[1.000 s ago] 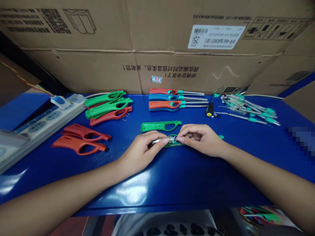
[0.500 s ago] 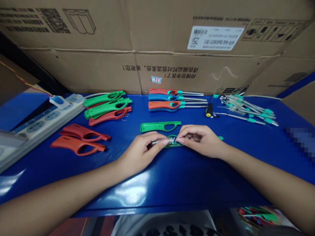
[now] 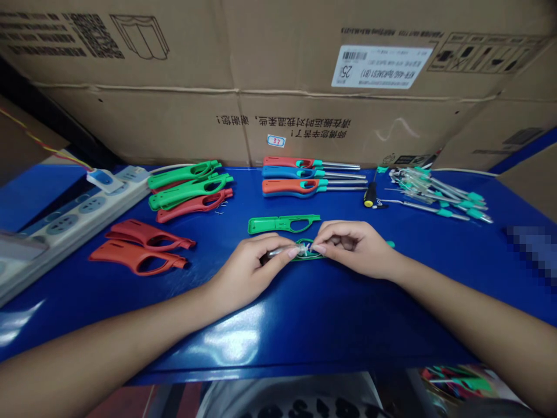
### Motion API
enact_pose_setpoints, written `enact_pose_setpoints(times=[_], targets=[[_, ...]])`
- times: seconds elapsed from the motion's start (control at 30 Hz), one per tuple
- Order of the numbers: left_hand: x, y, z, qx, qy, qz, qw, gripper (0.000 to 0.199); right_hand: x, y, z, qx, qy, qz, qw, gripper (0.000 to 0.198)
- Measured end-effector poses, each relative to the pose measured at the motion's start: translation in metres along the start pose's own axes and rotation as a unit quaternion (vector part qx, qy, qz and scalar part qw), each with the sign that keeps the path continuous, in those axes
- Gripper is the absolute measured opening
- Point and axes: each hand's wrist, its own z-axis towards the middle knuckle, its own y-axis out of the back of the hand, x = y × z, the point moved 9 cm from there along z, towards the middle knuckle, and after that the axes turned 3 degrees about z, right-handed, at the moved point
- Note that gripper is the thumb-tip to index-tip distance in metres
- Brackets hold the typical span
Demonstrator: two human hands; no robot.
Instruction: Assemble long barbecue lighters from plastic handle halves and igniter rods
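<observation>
My left hand (image 3: 256,270) is closed in a pinch on a small clear lighter fuel tank (image 3: 278,251). Thin white and green bits show at the tank's right end. There my right hand (image 3: 354,249) meets it with thumb and forefinger pressed together; what they pinch is too small to make out. Below both hands lies a green lighter handle half (image 3: 312,257), mostly covered by the fingers. Just beyond them rests another green handle half (image 3: 282,224), its inner side up. A teal tip (image 3: 390,244) peeks out behind my right wrist.
Green and red handle shells (image 3: 187,191) are stacked at left, near orange-red ones (image 3: 139,258) and a power strip (image 3: 91,206). Assembled lighters (image 3: 291,187) lie at the back. Rightward are a screwdriver (image 3: 369,195) and a pile of metal lighter tubes (image 3: 448,194). A cardboard box (image 3: 174,128) stands behind.
Almost nothing differs; both hands hold the same place and grip, with only a very slight shift at the fingertips.
</observation>
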Motion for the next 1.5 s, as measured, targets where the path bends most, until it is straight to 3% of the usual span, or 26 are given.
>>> enact_pose_setpoints(times=[0.97,1.5], targets=[[0.002,-0.0013,-0.0004,0.001,0.004,0.009,1.0,0.02,-0.0009,-0.0013,-0.001,0.002,-0.004,-0.025,1.0,0.018],[-0.0014,-0.0026,-0.0028,-0.014,-0.015,0.025,0.999,0.021,-0.0074,-0.0068,-0.003,-0.017,-0.051,-0.005,0.999,0.028]])
